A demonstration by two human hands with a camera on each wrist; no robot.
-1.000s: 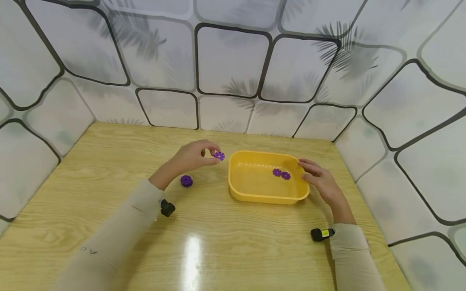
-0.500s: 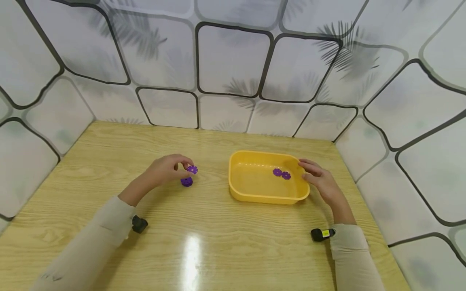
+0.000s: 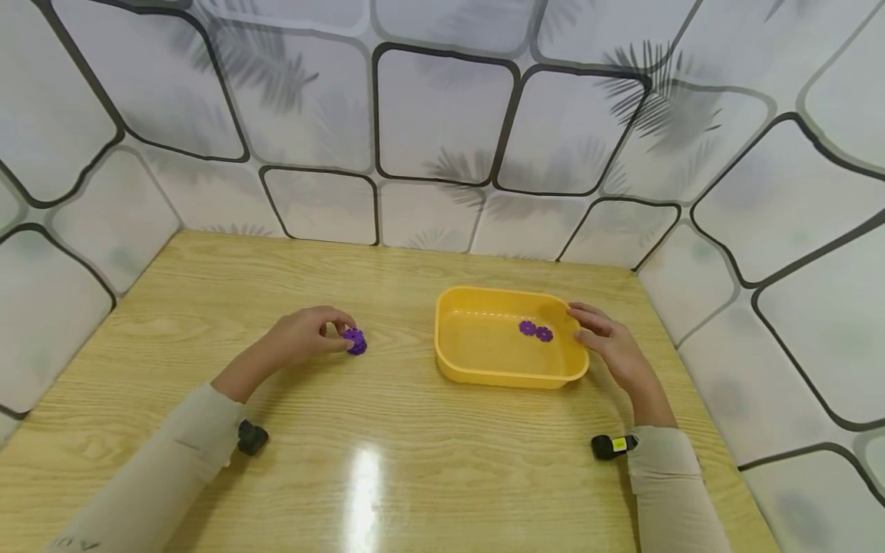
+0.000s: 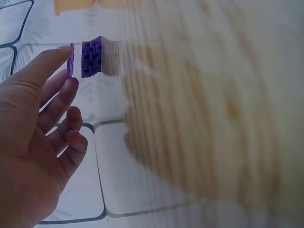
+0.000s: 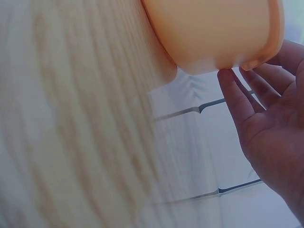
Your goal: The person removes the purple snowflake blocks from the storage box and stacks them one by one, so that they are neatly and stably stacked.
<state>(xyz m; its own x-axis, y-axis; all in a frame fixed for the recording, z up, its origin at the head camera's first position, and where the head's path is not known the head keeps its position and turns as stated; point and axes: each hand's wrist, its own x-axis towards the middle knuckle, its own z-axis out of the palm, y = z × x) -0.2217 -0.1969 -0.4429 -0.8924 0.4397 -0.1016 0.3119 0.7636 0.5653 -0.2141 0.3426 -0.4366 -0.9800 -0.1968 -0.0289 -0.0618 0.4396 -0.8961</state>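
Note:
My left hand pinches a thin purple snowflake disc between thumb and index finger, the other fingers loosely bent. A short stack of purple snowflake discs stands on the table, and the pinched disc is held flat close above its top. In the head view the stack is partly covered by this disc and the fingertips. At the right, my right hand holds the end of a yellow plastic basin, thumb over the rim and fingertips against the outer wall.
Two purple snowflake discs lie side by side on the basin floor, towards its right end. The wooden table meets a patterned wall covering at the back and sides. Each wrist wears a small black camera.
My left hand has carried its disc from beside the basin leftward and down onto the spot over the stack. The right hand and the basin stay put.

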